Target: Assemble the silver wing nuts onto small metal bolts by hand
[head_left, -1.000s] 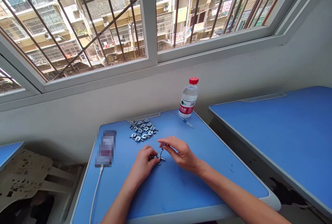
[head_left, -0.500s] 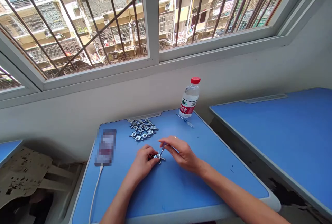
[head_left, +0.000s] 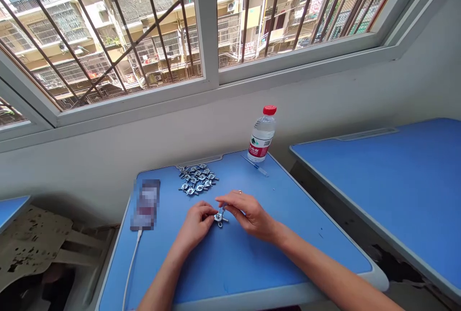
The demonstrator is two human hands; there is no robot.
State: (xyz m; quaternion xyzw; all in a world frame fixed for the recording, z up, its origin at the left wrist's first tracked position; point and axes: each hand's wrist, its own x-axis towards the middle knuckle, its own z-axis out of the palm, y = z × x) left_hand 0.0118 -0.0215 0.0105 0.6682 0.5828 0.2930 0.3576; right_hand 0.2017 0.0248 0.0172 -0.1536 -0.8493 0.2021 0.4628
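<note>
A small silvery metal part [head_left: 219,217] lies on the blue desk [head_left: 230,263], with a ring at its near side. My left hand [head_left: 200,219] pinches its left edge between thumb and fingers. My right hand [head_left: 248,212], a ring on one finger, is closed round a small slim tool [head_left: 224,206] with a see-through handle; its tip reaches down to the metal part and is too small to make out clearly. Behind my hands, several similar metal parts [head_left: 197,178] lie in a loose pile.
At the desk's back right stands a water bottle [head_left: 261,135] with a red cap, beside a thin pen-like item [head_left: 256,167]. A phone [head_left: 146,205] with a white cable [head_left: 131,263] lies on the left. Another blue desk [head_left: 389,171] stands to the right, across a gap.
My right hand has shifted slightly left, and the tool in it stands more upright over the metal part. My left hand has eased a little left, uncovering more of the part.
</note>
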